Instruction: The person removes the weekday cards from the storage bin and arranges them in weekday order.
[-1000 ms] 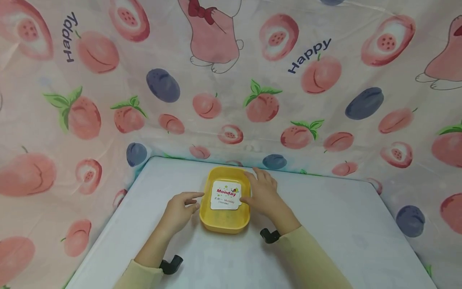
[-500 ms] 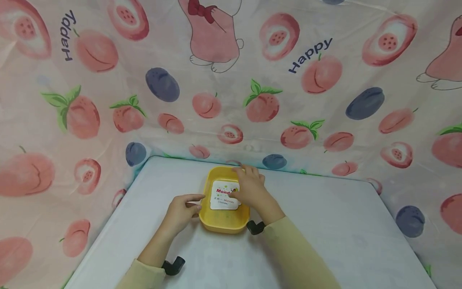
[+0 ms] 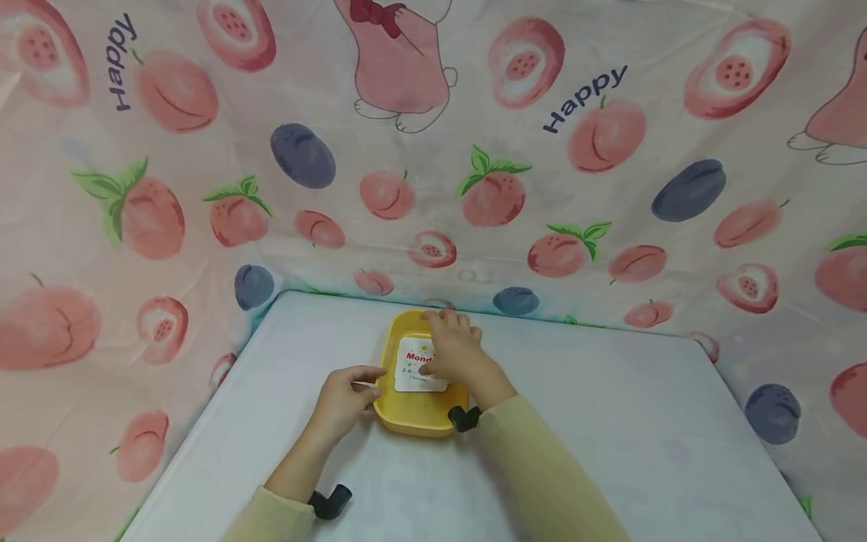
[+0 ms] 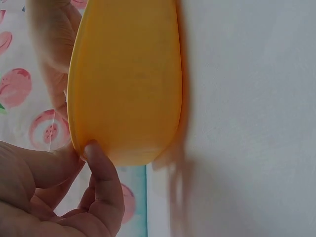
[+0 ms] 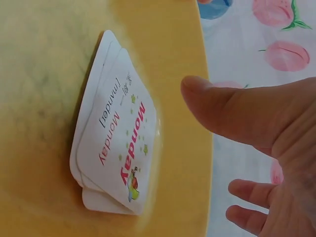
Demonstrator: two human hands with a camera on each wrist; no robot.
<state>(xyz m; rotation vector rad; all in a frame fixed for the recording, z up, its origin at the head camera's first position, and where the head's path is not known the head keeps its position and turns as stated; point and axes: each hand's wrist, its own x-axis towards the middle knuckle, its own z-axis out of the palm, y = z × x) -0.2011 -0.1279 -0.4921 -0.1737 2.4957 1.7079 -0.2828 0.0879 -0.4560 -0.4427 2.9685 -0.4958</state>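
A shallow yellow plastic box [image 3: 415, 419] stands on the table, with a small stack of white word cards [image 5: 111, 123] lying in it. The top card reads "Monday" and has a little cartoon picture. My left hand [image 3: 341, 399] pinches the box's left rim between thumb and finger, seen close in the left wrist view [image 4: 94, 192]. Over the right part of the box hovers my right hand [image 3: 460, 350], partly covering the cards in the head view. Its thumb [image 5: 212, 101] and fingers are spread apart, and the right wrist view shows the thumb clear of the cards.
The white table [image 3: 596, 444] ends at the back against a hanging cloth [image 3: 440, 181] printed with peaches and plums. Black wrist cameras [image 3: 330, 502] are strapped below both hands.
My right hand has moved left from the box's right rim to over the cards. My left hand has closed in slightly on the left rim. Box and cards have stayed put.
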